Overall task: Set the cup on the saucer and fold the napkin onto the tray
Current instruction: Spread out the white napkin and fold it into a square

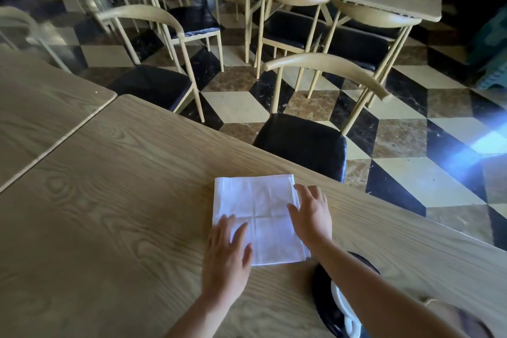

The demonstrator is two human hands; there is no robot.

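Note:
A white napkin (260,214), folded into a rectangle, lies flat on the wooden table (123,200). My left hand (227,252) rests flat on its near left corner, fingers spread. On the napkin's right edge my right hand (311,214) lies flat with the fingers apart. Under my right forearm sits a round black tray (325,302). On it a white cup or saucer (341,307) shows only in part, so I cannot tell which it is.
A chair with a black seat (301,143) stands pushed against the table's far edge. A second table (35,107) adjoins on the left. More chairs and tables fill the checkered floor beyond.

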